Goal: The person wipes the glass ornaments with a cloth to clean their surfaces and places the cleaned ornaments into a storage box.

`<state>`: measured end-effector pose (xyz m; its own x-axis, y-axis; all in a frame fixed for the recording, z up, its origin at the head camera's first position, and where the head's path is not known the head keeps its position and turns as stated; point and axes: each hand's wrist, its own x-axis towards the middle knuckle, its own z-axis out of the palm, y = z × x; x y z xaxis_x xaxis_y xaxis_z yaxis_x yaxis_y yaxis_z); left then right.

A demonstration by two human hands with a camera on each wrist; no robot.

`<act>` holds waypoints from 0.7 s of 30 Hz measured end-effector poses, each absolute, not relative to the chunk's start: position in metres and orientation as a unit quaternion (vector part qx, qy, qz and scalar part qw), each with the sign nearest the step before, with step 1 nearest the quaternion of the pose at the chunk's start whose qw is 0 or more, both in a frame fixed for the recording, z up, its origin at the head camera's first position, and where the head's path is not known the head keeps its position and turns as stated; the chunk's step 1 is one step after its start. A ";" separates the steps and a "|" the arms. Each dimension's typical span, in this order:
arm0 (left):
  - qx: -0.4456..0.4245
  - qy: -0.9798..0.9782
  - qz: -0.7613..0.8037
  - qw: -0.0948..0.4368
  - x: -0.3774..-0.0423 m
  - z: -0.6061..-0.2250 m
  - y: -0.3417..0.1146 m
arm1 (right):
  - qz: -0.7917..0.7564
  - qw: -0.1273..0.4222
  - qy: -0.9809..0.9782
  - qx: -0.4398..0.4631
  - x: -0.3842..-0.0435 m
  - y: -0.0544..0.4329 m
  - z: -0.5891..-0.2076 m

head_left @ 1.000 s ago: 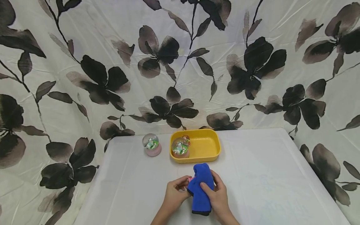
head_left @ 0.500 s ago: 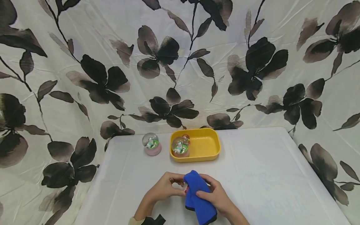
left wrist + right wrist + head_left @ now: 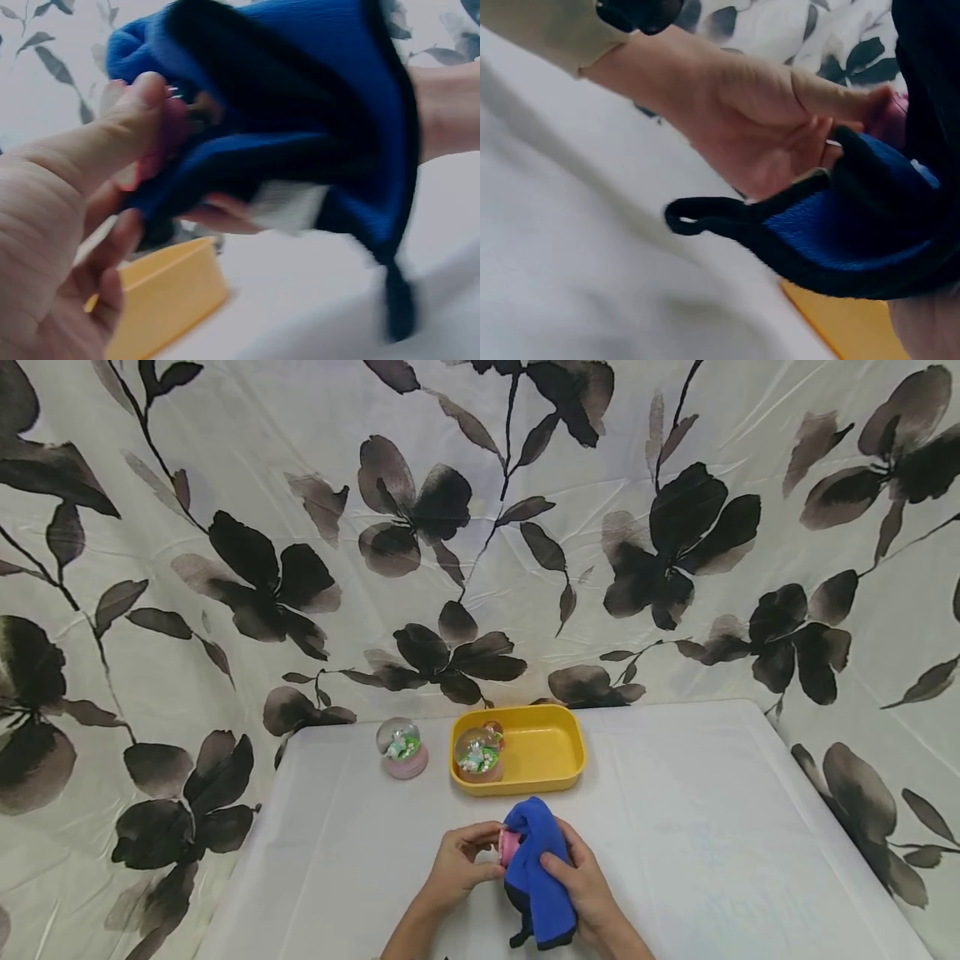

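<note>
Your left hand pinches the pink piece by its exposed end. Your right hand grips the blue cloth, which is bunched over the rest of it. Piece sits between your 2 hands, on the near side of the yellow tray.

Looks like a wipe-down, my read. Can't see what the cloth covers; could be a glass dome like on the 2 snow globes, so treat it as fragile and slick.

How I'd do it:
- Left: firm pinch on the pink end only, fingertips off anything that needs wiping.
- Right: light, even pressure. Turn the piece in small steps with the left so each face meets cloth.
- Gather the loose lower end. The black loop hangs free and could snag; fold the white tag away, it may be rougher than the cloth.
- Work low over the table, clear of the globe in the tray and the globe left of it.
- Don't slacken the right until the left has full hold.
</note>
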<state>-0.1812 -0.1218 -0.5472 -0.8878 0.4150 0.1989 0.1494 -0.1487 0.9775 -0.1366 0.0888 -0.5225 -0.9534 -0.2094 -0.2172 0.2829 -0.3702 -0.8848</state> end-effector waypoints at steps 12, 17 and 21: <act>0.092 0.754 0.650 -0.006 -0.154 -0.558 -0.105 | -0.771 0.039 0.625 0.115 -0.125 0.065 -0.533; 0.171 0.791 0.587 -0.005 -0.155 -0.547 -0.124 | -0.754 0.049 0.648 0.099 -0.119 0.063 -0.533; 0.260 0.783 0.564 0.033 -0.161 -0.536 -0.141 | -0.750 0.091 0.650 0.077 -0.116 0.066 -0.532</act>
<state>-0.1609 -0.1410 -0.5358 -0.8627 0.4440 0.2420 0.3703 0.2286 0.9003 -0.1159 0.0663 -0.5317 -0.9716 -0.0352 -0.2341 0.2368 -0.1373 -0.9618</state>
